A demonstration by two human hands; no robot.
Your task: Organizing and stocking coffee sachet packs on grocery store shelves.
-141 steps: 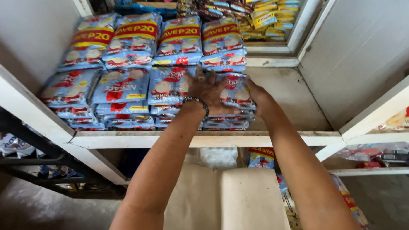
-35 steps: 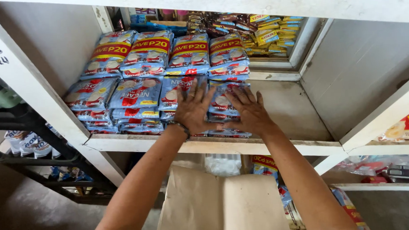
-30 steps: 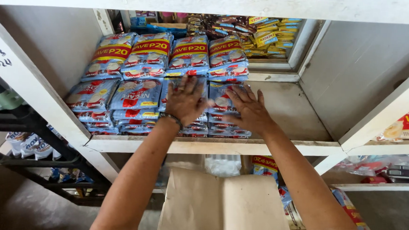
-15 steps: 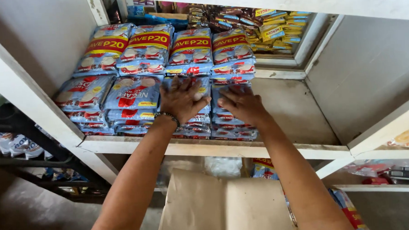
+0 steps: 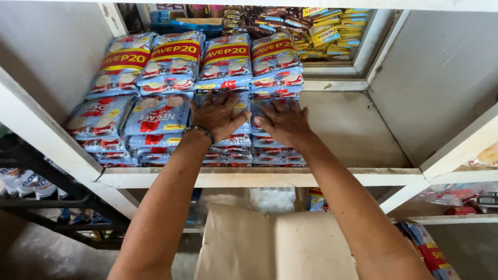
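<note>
Blue and red sachet packs (image 5: 157,113) lie in stacks on a white shelf (image 5: 250,177), in a front row and a back row (image 5: 174,60). My left hand (image 5: 219,114), with a beaded bracelet at the wrist, rests flat with spread fingers on top of a front stack. Beside it, my right hand (image 5: 284,121) presses flat on the neighbouring front stack (image 5: 277,153). Neither hand grips a pack.
Brown and yellow snack packets (image 5: 311,33) fill a window ledge behind the shelf. The right half of the shelf board (image 5: 353,131) is bare. A brown cardboard box (image 5: 275,249) stands below my arms. More goods (image 5: 472,201) lie on a lower shelf at right, a dark rack (image 5: 35,191) at left.
Both hands have slid a little forward and up over the front stacks, staying flat on them. The view has tilted slightly.
</note>
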